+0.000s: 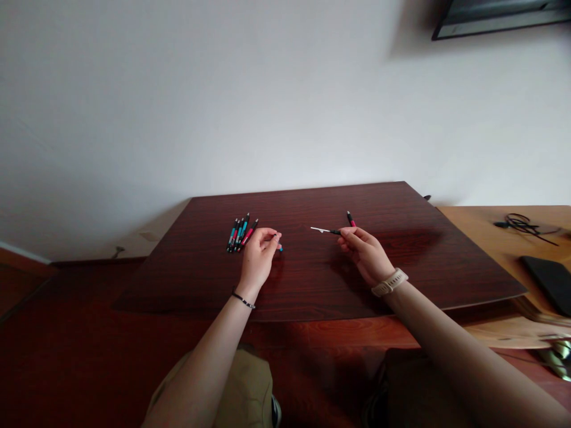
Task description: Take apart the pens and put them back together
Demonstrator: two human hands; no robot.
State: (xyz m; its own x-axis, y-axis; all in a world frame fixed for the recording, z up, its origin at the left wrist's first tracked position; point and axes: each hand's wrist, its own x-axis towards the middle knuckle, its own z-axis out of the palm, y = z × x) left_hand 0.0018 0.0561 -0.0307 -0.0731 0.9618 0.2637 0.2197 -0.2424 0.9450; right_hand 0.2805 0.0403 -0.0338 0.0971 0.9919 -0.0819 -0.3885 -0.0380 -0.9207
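Observation:
My left hand [262, 252] is closed in a pinch on a pen barrel piece [281, 249]; a blue end shows past the fingers and the rest is hidden. In my right hand [361, 246], thumb and fingers pinch the black part of a disassembled pen [333, 232], whose thin white refill [317, 228] points left toward the other hand. The two hands are apart over the table. Just left of my left hand lie several pens [238, 233] side by side, in blue, pink and black. One pink and black pen [350, 219] lies just beyond my right hand.
The dark wooden table [303, 285] stands against a white wall. To its right, a lighter wooden surface [473, 229] carries a coiled black cable [521, 224] and a flat black device [548, 282]. A screen [504, 24] hangs at the upper right.

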